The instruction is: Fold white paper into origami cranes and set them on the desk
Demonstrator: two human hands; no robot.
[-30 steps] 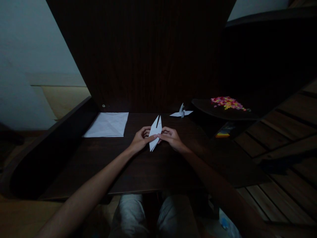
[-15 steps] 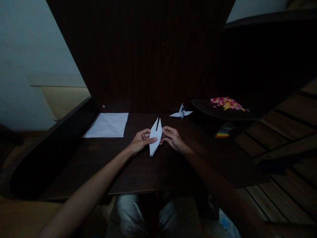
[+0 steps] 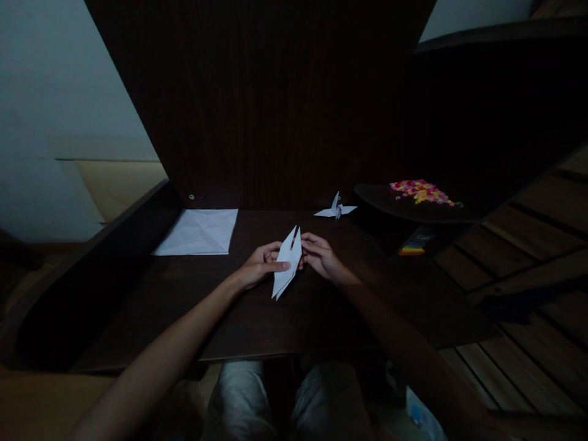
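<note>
A white folded paper (image 3: pixel 285 278), a slim diamond with a slit between two upper points, is held above the dark desk. My left hand (image 3: pixel 261 264) pinches it from the left, thumb flat across its front and fingers behind. On the other side, my right hand (image 3: pixel 320 254) grips the right edge near the slit, its fingertips partly hidden behind the paper. The layers at the lower tip stand slightly apart. Beyond my right hand, a finished white paper crane (image 3: pixel 337 210) rests at the back of the desk.
White paper sheets (image 3: pixel 199 233) with crease lines lie at the back left of the desk (image 3: pixel 248 324). A small raised shelf (image 3: pixel 372 199) on the right bears a heap of pink, red and yellow bits (image 3: pixel 425 192). A dark side panel (image 3: pixel 92 275) borders the left.
The folded paper has moved slightly down and tilted, its lower tip swinging left and its upper points leaning right. Both hands keep hold of it.
</note>
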